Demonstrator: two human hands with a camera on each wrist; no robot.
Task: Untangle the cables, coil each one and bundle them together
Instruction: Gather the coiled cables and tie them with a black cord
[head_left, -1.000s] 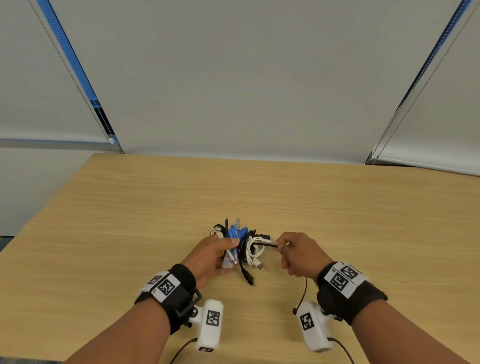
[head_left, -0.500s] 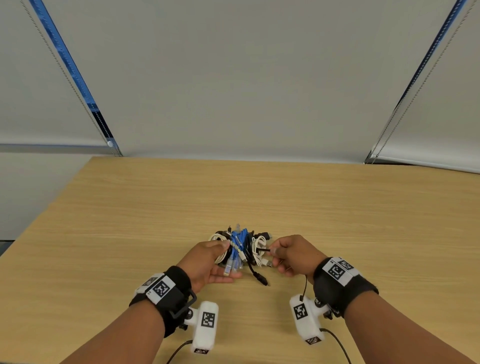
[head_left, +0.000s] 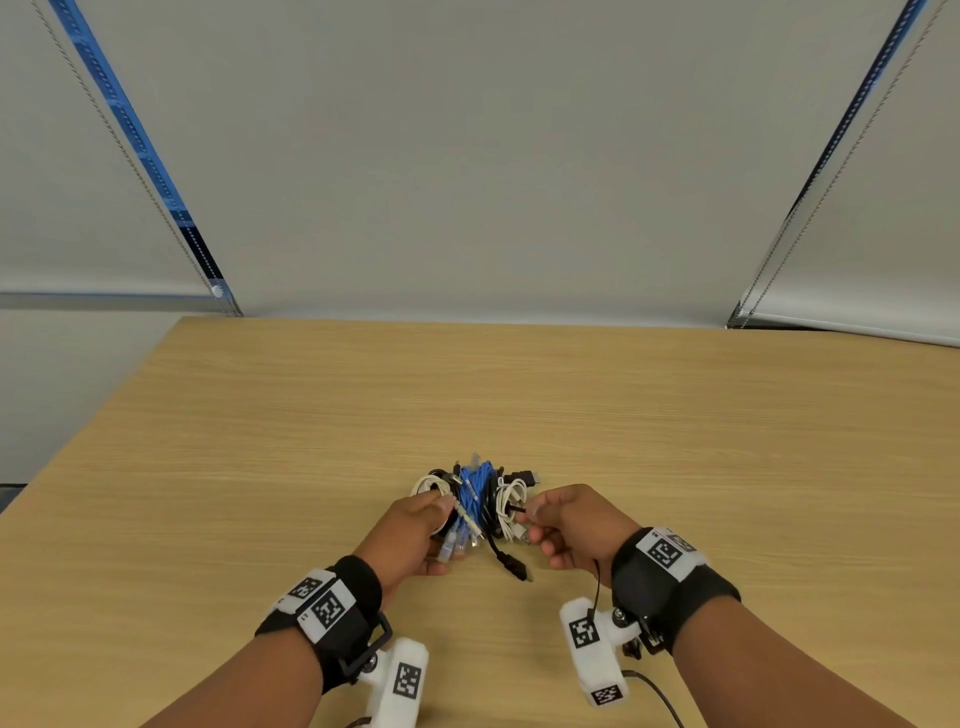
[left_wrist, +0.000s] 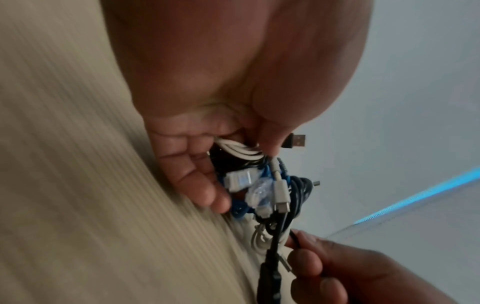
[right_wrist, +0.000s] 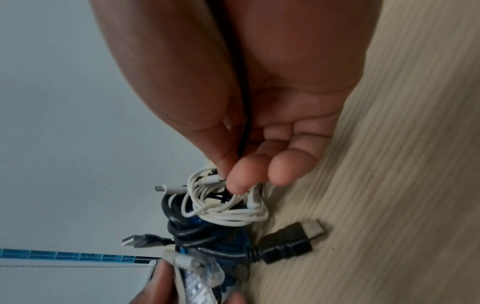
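- On the tabletop (head_left: 675, 415), near the front edge and about in the middle, lies the bundle of cables (head_left: 480, 501), between our two hands.
- Our left hand (head_left: 410, 535) holds the left side of the bundle: in the left wrist view its thumb and fingers (left_wrist: 205, 191) are curled around the white loops and the blue cable (head_left: 475, 488).
- Our right hand (head_left: 576, 525) pinches a thin black cable (right_wrist: 244, 115) between thumb and fingers (right_wrist: 246, 174); this cable runs through the palm and hangs down under the wrist.
- What has changed: one second ago the black cable was stretched tight to the right and the bundle was lifted a little; now the right hand has come closer to the bundle, the cable is slack, and the bundle sits lower on the tabletop.
- We judge from this that the black cable is being wound around the coils as a tie, so the task is near its end; the wrap is not yet finished.
- A thick black plug (head_left: 514, 566) sticks out toward us and rests on the tabletop; smaller plugs stick out at the far side.
- Room for moving: the tabletop is free to the left, to the right and behind the bundle. The front edge is close to our wrists, so a loose end could slip over it.
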